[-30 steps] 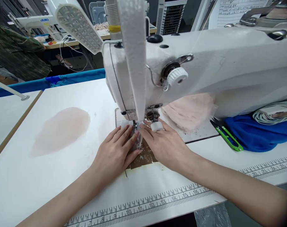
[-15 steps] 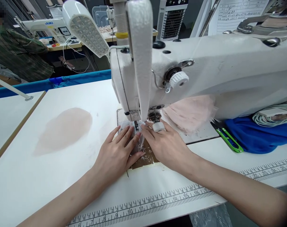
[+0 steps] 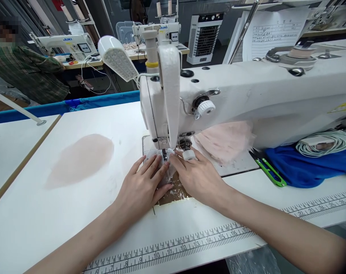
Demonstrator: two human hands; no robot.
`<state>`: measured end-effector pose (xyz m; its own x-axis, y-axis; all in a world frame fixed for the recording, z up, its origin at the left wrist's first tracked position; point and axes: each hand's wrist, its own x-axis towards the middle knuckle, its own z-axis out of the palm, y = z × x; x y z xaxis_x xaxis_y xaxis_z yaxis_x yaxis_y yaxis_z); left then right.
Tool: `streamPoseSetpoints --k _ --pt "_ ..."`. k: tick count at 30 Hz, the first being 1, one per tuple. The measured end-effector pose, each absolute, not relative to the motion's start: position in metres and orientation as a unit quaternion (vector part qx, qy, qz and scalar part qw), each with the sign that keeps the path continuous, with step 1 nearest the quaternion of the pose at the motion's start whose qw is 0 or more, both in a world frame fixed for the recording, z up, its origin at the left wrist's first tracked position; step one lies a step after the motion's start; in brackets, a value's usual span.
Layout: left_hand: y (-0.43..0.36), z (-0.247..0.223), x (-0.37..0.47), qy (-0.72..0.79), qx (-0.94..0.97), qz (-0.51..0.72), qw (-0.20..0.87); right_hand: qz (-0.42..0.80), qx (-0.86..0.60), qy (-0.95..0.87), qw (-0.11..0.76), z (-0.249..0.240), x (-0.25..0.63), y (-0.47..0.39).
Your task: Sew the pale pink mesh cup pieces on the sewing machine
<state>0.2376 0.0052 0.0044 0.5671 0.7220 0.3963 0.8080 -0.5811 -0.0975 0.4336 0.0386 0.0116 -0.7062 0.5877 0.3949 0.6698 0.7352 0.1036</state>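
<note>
Under the presser foot [image 3: 165, 153] of a white sewing machine [image 3: 235, 87] lies a small piece of sheer pale fabric [image 3: 169, 174]. My left hand [image 3: 142, 186] rests flat on its left side, fingers spread and fingertips close to the foot. From the right, my right hand [image 3: 200, 173] has its thumb and forefinger closed together at the fabric's edge beside the foot. Its other fingers are partly hidden behind a white knob [image 3: 189, 154]. Brown tape [image 3: 177, 190] shows on the table between the hands.
A sheer pink leaf-shaped piece [image 3: 81, 161] lies left, and a pink fabric stack [image 3: 225, 140] under the machine arm. Green thread snips [image 3: 271, 173] and blue cloth [image 3: 298, 167] lie right. A printed ruler [image 3: 184, 247] follows the front edge. Another person [image 3: 27, 72] sits back left.
The camera view has tilted up and back slightly, showing more of the room behind. Both hands stay at the presser foot, with hardly any visible movement of the fabric.
</note>
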Motion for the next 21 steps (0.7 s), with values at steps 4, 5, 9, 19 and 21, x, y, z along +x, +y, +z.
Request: streamPoseSetpoints --k 4,5,9,19,21 --pt "0.003 0.008 0.231 -0.407 -0.884 -0.199 0.118 -0.135 -0.306 -0.92 0.203 0.011 0.434 0.04" --pt "0.002 0.009 0.229 -0.393 -0.886 -0.219 0.115 -0.139 -0.292 -0.922 0.213 0.01 0.433 0.04" --pt "0.002 0.012 0.225 -0.343 -0.891 -0.275 0.11 -0.15 -0.259 -0.924 0.24 0.008 0.43 0.043" --pt "0.013 0.023 0.229 -0.486 -0.856 -0.177 -0.024 -0.073 -0.289 -0.889 0.348 0.006 0.429 0.052" --pt "0.023 0.025 0.232 -0.502 -0.849 -0.161 -0.05 -0.053 -0.319 -0.868 0.377 0.005 0.428 0.054"
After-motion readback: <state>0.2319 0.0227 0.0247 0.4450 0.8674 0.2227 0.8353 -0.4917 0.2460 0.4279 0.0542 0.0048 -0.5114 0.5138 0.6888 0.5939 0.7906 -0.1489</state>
